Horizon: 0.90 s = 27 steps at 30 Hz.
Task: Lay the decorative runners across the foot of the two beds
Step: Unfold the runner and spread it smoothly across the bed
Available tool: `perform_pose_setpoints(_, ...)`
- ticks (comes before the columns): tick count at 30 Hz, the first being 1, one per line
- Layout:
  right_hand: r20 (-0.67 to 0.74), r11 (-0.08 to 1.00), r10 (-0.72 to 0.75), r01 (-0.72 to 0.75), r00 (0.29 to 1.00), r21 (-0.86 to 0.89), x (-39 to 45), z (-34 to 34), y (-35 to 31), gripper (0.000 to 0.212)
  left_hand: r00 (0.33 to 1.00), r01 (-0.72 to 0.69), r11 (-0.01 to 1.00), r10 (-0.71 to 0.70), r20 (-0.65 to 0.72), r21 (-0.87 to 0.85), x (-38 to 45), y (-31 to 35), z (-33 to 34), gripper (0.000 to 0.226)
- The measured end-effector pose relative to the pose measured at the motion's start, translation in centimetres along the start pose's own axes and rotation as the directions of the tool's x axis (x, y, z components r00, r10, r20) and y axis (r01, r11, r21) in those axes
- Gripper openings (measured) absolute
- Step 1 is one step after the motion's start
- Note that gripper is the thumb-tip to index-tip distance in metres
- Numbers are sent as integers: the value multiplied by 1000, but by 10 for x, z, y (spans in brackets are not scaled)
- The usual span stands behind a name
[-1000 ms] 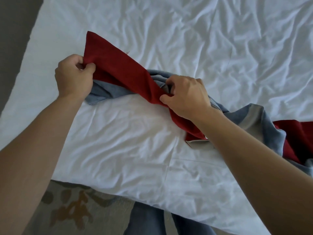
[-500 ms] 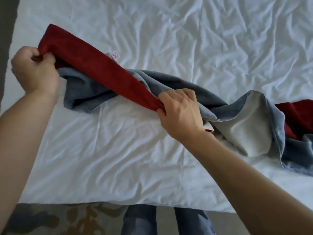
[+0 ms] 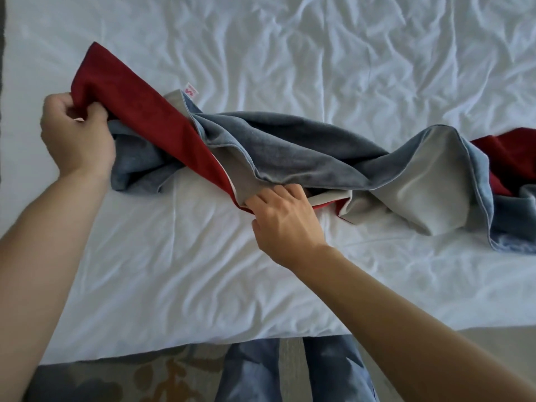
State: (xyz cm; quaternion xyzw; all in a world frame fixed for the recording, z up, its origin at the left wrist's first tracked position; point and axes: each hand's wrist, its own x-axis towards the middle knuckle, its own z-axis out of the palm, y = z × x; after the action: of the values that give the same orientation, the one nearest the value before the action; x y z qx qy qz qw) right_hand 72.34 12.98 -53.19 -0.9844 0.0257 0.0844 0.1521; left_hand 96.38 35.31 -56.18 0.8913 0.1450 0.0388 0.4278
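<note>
The runner (image 3: pixel 290 146) (red, blue and grey) lies twisted on the white bed (image 3: pixel 203 271), the left hand (image 3: pixel 77 134) clenched on its red end, the right hand (image 3: pixel 285 219) pinching an edge, so pull it flat.

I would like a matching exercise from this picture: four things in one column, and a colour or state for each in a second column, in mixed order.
Things:
1. left hand
2. right hand
3. sheet
4. label

States:
A. white and wrinkled
B. small, white with pink print, on the runner's edge
C. fist closed on the red end of the runner
D. fingers pinching the runner's near edge at its middle

Pairs: 1-C, 2-D, 3-A, 4-B
</note>
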Motion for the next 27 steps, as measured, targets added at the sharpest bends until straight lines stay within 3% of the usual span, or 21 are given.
perform_pose_setpoints(3, 56, 1000, 17, -16, 998, -24, -5, 3, 3, 17, 1000, -12, 998, 11, -13, -58, -28, 12, 1, 22)
perform_pose_setpoints(5, 103, 1000, -4, 4, 995, 1, -8, 8, -1, 17, 999, -35, 997, 33, -34, -63, -41, 16, 2, 35)
perform_pose_setpoints(7, 153, 999, -38, 35, 987, 23, -12, 15, -6, 20, 994, -79, 996, 82, -75, 40, -52, 24, 1, 55)
perform_pose_setpoints(9, 143, 998, -61, 59, 988, 24, -11, 17, -10, 18, 967, -216, 961, 234, -96, 171, -66, 37, 1, 61)
perform_pose_setpoints(12, -59, 997, -58, 61, 997, 44, 2, 7, -10, 13, 814, -562, 769, 580, 37, 305, -86, 59, 7, 52)
perform_pose_setpoints(14, -276, 997, -35, 54, 960, 63, 19, -5, -8, 10, 731, -671, 637, 652, 201, 379, -94, 68, 16, 54)
perform_pose_setpoints(16, -382, 999, -12, 28, 924, 37, 39, -16, -4, 14, 765, -638, 609, 574, 293, 472, -93, 69, 22, 66)
perform_pose_setpoints(19, -285, 999, 6, -19, 959, -43, 65, -25, -2, 37, 867, -490, 632, 425, 260, 601, -80, 61, 20, 72)
perform_pose_setpoints(21, -235, 998, -10, -5, 972, -63, 77, -25, -5, 45, 897, -439, 661, 368, 246, 609, -71, 54, 13, 67)
perform_pose_setpoints(23, -216, 999, -26, 15, 976, -53, 88, -21, -10, 45, 895, -443, 672, 366, 253, 593, -68, 50, 10, 57)
perform_pose_setpoints(27, -175, 995, -60, 45, 983, -89, 103, -6, -25, 28, 932, -360, 716, 300, 202, 598, -70, 52, 22, 67)
